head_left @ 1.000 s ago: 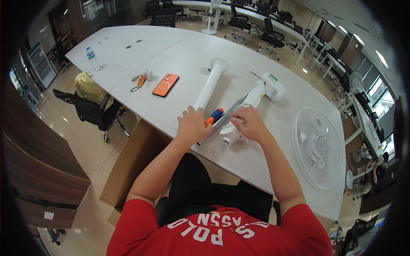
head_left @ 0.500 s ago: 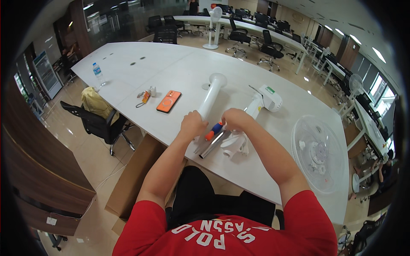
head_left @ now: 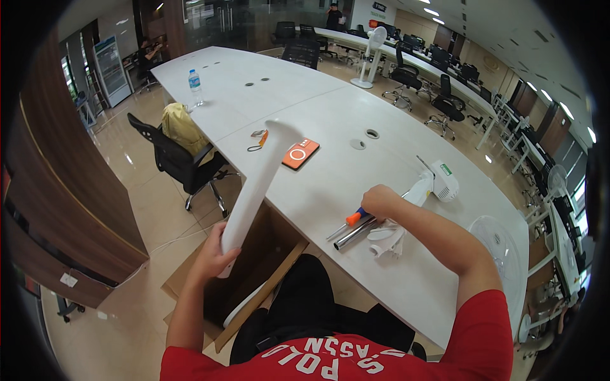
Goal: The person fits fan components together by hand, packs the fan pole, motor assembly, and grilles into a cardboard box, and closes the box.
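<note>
My left hand grasps the fan column over the cardboard box; right hand at screwdriver, grip unclear. Column likely light, stiff; hold mid-tube.

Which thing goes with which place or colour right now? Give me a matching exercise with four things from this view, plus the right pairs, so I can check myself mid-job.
Things
1. White tube
2. Screwdriver
3. Phone
4. Bottle

Places and colours
A. Upright near the left edge of the table
B. Orange-backed, lying flat
C. Gripped in the left hand, raised off the table
D. Blue and orange handle, right at the right hand

Pairs: 1-C, 2-D, 3-B, 4-A
</note>
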Action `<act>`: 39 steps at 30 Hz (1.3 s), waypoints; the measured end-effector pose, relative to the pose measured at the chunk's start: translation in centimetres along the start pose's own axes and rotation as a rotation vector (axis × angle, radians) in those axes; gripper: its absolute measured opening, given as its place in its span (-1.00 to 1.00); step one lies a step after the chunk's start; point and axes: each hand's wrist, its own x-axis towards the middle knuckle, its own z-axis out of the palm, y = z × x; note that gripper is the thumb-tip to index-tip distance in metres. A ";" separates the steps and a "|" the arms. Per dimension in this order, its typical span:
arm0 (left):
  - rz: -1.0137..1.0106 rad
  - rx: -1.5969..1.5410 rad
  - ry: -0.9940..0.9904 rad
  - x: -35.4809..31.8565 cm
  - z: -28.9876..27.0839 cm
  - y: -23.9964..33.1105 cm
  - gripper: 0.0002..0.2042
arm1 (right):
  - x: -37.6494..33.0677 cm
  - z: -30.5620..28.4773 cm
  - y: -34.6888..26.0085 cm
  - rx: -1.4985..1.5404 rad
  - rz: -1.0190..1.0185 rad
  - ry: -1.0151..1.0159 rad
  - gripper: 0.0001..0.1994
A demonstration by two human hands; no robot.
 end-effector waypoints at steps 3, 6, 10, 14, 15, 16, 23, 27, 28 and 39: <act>-0.049 0.013 0.051 -4.0 -1.1 -4.0 -0.30 | 0.3 -0.7 0.1 -0.068 -0.068 -0.037 -0.73; -0.110 -0.072 0.103 -6.4 -0.7 -5.3 -0.29 | 0.0 -1.8 0.6 -0.053 -0.104 -0.069 -0.76; -0.120 -0.169 0.138 -7.2 -0.1 -6.5 -0.27 | -0.3 -3.2 0.8 -0.045 -0.150 -0.043 -0.78; -0.054 -0.308 0.133 -5.5 0.8 -5.2 -0.23 | -1.1 -6.5 -0.3 -0.013 -0.150 0.152 -0.83; -0.058 -0.417 0.115 -4.8 1.2 -4.6 -0.22 | -1.3 -7.7 -0.8 -0.005 -0.136 0.224 -0.85; -0.084 -0.488 0.065 -4.3 1.2 -3.7 -0.21 | -1.2 -9.1 -1.6 -0.033 -0.134 0.255 -0.85; -0.187 -0.722 -0.080 -1.2 1.4 3.3 -0.13 | 1.3 -16.0 -9.8 0.012 -0.331 0.589 -0.88; -0.132 -0.587 -0.114 -1.9 1.1 2.6 -0.08 | 4.0 -18.2 -15.8 -0.093 -0.428 0.618 -0.89; -0.138 -0.584 -0.107 -2.3 1.0 1.6 -0.08 | 4.6 -18.6 -16.9 -0.178 -0.509 0.650 -0.88; -0.356 -0.489 -0.082 -9.3 -2.8 -5.0 0.14 | 13.0 -17.0 -25.5 0.041 -0.609 0.804 -0.91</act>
